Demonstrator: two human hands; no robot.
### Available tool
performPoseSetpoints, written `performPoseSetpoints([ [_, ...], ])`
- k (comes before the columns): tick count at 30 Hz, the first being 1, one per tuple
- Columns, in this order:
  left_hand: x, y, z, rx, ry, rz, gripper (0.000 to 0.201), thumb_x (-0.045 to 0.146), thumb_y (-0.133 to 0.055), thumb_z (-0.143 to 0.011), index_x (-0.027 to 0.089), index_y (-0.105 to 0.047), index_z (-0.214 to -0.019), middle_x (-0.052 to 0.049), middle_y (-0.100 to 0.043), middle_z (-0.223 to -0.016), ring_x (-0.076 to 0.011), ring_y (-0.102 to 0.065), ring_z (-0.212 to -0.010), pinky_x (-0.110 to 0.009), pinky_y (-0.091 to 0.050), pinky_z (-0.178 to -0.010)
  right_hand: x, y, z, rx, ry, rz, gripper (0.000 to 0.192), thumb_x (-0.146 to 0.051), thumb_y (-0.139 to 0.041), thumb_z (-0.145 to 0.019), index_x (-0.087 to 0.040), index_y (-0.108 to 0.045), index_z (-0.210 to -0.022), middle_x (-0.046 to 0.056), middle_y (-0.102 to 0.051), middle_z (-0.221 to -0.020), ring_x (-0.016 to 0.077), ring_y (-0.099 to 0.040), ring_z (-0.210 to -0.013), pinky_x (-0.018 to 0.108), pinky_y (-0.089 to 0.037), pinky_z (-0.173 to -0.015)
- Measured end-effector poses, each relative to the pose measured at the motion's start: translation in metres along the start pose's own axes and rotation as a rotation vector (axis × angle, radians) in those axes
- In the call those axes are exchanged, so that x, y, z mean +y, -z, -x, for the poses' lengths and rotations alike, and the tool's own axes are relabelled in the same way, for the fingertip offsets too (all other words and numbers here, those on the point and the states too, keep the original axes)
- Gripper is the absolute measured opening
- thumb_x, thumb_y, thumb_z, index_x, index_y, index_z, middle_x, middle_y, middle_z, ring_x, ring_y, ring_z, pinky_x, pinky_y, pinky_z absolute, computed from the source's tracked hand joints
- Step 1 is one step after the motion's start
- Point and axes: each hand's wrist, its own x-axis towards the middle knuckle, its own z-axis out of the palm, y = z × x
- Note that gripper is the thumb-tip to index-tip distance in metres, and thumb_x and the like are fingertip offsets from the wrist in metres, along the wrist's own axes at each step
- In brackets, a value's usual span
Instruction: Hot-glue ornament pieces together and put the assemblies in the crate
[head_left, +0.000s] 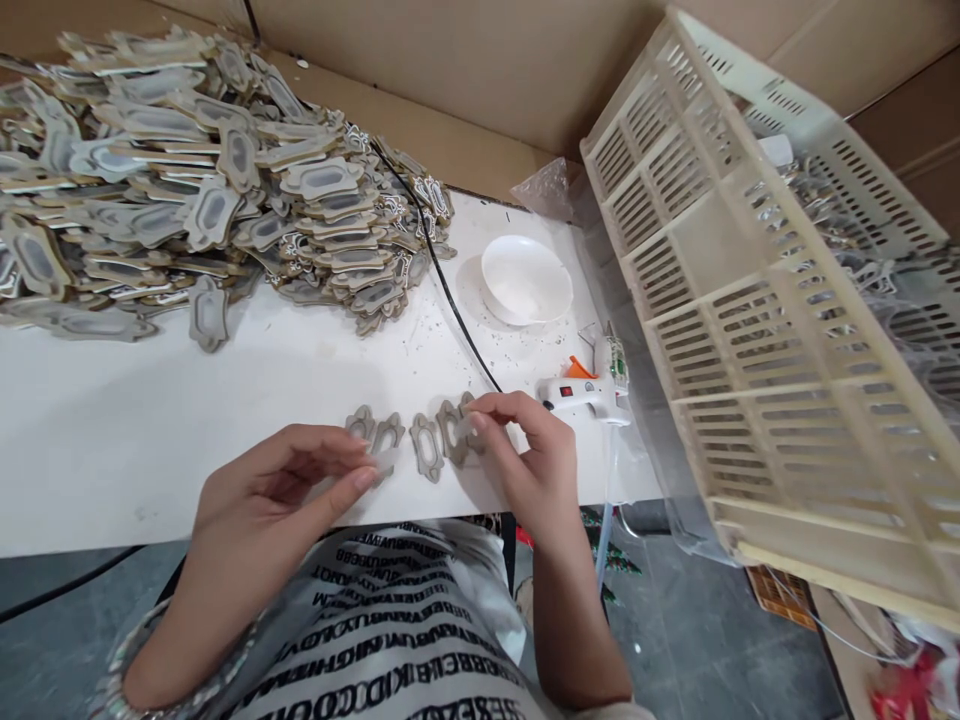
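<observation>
Several small grey frame-shaped pieces, one being this frame piece [427, 447], lie in a row near the table's front edge. My left hand [289, 490] is at the row's left end, thumb and fingers pinched on a small translucent piece [385, 461]. At the right end, my right hand [529, 445] pinches another small translucent piece [466, 428] just over the frame pieces there. Its fingertips partly cover those frames. Whether either translucent piece touches a frame, I cannot tell.
A big heap of similar frame pieces [214, 200] fills the table's back left. Right of it are a black cable [442, 275], a white bowl [526, 282] and a white glue gun [592, 395]. A tall cream plastic crate [720, 260] stands at the right.
</observation>
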Motion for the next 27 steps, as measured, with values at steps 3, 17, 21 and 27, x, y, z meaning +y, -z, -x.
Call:
performPoseSetpoints([
  [3,0.001,0.002,-0.001,0.053,-0.006,-0.004,0.012,0.024,-0.081,-0.066,0.027,-0.074,-0.076,0.003,-0.073,-0.071,-0.0096,-0.068,-0.061,-0.01,-0.057,-0.059,0.004,0.004,-0.003,-0.087,0.114,0.207,0.013,-0.013,-0.06,-0.094,-0.021,-0.07,-0.091,0.001,-0.072,-0.083,0.0159,-0.062,-0.08,0.03,-0.047,-0.075],
  [17,-0.004,0.004,-0.001,0.118,-0.012,-0.034,0.014,0.025,-0.081,-0.063,0.028,-0.075,-0.075,0.004,-0.073,-0.069,-0.0064,-0.067,-0.059,-0.003,-0.051,-0.058,0.012,0.002,-0.004,-0.22,0.162,0.399,0.018,-0.015,-0.055,-0.098,-0.021,-0.071,-0.095,0.001,-0.073,-0.085,0.0206,-0.059,-0.087,0.036,-0.041,-0.082],
  [21,-0.004,0.004,-0.001,0.121,-0.011,-0.028,0.013,0.024,-0.081,-0.063,0.028,-0.075,-0.074,0.004,-0.073,-0.069,-0.007,-0.068,-0.058,-0.003,-0.052,-0.058,0.013,0.0,-0.003,-0.194,0.18,0.424,0.016,-0.016,-0.058,-0.097,-0.023,-0.073,-0.094,0.0,-0.074,-0.085,0.0213,-0.059,-0.087,0.037,-0.042,-0.083],
  [27,-0.007,0.004,0.0,0.135,-0.02,-0.037,0.015,0.026,-0.082,-0.063,0.028,-0.075,-0.076,0.005,-0.073,-0.07,-0.0059,-0.067,-0.058,-0.002,-0.051,-0.059,0.015,0.002,-0.001,-0.081,0.232,0.498,0.014,-0.018,-0.065,-0.092,-0.02,-0.075,-0.103,0.006,-0.072,-0.096,0.0224,-0.058,-0.087,0.037,-0.046,-0.08],
])
